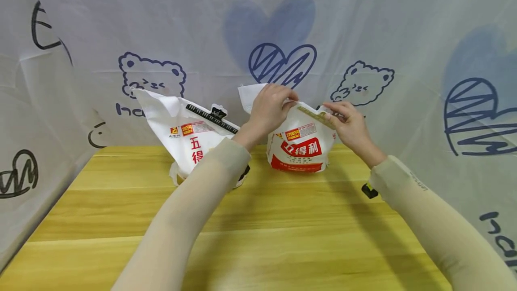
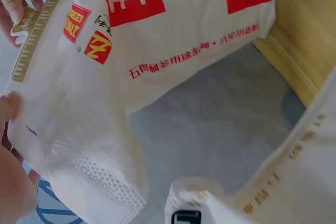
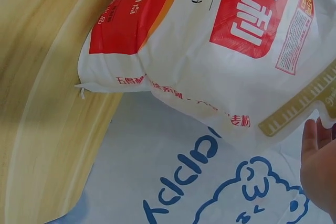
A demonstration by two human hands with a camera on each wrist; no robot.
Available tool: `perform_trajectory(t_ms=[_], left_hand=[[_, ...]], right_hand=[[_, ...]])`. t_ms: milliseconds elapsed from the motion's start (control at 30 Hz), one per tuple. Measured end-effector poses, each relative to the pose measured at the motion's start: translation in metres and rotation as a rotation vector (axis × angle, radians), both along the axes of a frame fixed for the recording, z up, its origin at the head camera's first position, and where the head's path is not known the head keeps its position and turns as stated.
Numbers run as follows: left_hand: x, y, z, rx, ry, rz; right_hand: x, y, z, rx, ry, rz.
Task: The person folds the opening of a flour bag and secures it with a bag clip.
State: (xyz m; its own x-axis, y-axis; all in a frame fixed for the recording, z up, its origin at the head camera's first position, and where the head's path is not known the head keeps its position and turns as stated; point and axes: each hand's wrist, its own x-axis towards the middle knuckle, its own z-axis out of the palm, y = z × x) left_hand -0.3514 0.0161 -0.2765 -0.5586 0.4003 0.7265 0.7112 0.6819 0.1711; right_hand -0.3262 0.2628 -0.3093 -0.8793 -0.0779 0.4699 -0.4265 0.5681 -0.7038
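Note:
A white flour bag with red print [image 1: 300, 147] stands on the table, its top folded to a slant. Along that top edge lies a gold bag clip [image 1: 316, 115], marked like a ruler. My right hand [image 1: 352, 125] pinches the clip near its right end with thumb and fingers. At the other end, my left hand [image 1: 271, 106] grips the bag's top beside the clip. A loose white flap of the bag [image 2: 105, 182] hangs past my left hand in the left wrist view. The right wrist view shows the clip [image 3: 294, 106] flat against the bag, fingertips [image 3: 311, 135] close by.
A second white flour bag [image 1: 161, 116] stands to the left, with a black clip [image 1: 212, 118] along its slanted top. My left forearm passes in front of it. Behind the wooden table [image 1: 258, 246] hangs a pale curtain [image 1: 210, 12] printed with bears and hearts.

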Motion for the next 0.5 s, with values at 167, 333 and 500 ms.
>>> perform_trajectory(t_ms=[167, 333, 500], left_hand=[[0.003, -0.006, -0.001, -0.05, 0.046, -0.006], [0.01, -0.015, -0.004, -0.109, -0.04, 0.013], [0.022, -0.026, -0.009, -0.139, -0.077, 0.051]], right_hand=[[0.005, -0.001, 0.0, -0.004, 0.002, -0.001], [0.013, 0.001, 0.0, -0.026, -0.027, 0.024], [0.025, 0.0, 0.0, -0.011, -0.075, 0.012]])
